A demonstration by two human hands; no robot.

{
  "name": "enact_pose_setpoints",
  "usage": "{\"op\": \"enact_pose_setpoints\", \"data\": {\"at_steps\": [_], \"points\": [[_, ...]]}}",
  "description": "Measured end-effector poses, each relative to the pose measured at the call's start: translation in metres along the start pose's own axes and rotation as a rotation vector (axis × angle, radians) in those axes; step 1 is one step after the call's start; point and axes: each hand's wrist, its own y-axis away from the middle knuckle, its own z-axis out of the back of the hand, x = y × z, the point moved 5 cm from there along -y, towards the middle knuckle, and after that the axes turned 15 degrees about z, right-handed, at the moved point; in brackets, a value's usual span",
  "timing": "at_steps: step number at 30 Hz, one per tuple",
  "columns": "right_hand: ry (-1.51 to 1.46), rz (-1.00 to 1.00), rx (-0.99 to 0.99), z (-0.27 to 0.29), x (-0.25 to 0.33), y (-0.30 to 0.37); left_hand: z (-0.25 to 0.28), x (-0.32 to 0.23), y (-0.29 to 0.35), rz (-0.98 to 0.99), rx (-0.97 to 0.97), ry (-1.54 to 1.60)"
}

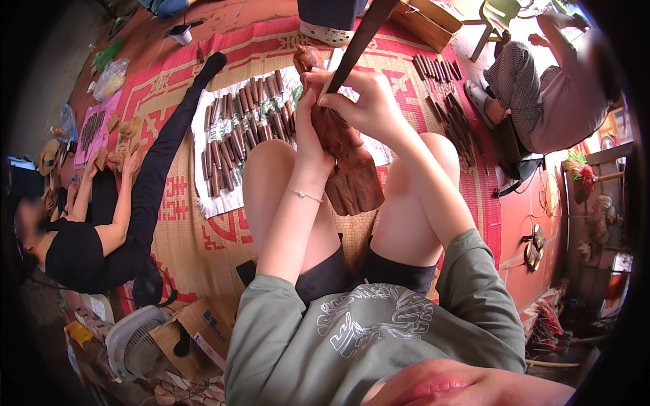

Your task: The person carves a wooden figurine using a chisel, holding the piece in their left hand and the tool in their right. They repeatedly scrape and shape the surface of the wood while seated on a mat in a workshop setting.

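A reddish-brown carved wooden figure (353, 184) stands tilted between my raised knees, its broad base toward me and its narrow top away. My left hand (314, 132) is wrapped around its left side. Over the upper part of the figure, my right hand (365, 101) pinches a long dark carving tool (359, 51), whose shaft rises toward the top of the view. The tool's lower tip is hidden by my right fingers, so I cannot tell whether it touches the wood. Left of my knees, rows of wooden-handled carving tools (233, 132) lie on a white cloth (220, 205).
More tools (450, 122) lie on the red-patterned mat (179, 223) to the right. A co-worker (88, 233) at left handles light wooden pieces (122, 132); another person (562, 101) sits at right. A fan (139, 342) and cardboard box (193, 345) stand at lower left, a wooden box (426, 24) ahead.
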Motion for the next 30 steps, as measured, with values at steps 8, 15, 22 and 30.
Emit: {"op": "enact_pose_setpoints", "data": {"at_steps": [8, 15, 22, 30], "points": [[-0.08, 0.106, -0.023, 0.004, -0.003, -0.002, 0.0, -0.001, 0.001, -0.037, -0.031, 0.029], [-0.08, 0.005, -0.057, 0.003, -0.01, -0.001, -0.004, 0.001, 0.002, -0.007, -0.183, 0.017], [-0.021, -0.001, 0.068, -0.007, 0.001, 0.001, 0.009, -0.002, 0.001, -0.07, -0.121, 0.015], [-0.113, -0.022, -0.194, -0.001, -0.017, -0.004, -0.001, -0.004, 0.001, -0.073, -0.173, 0.048]]}}
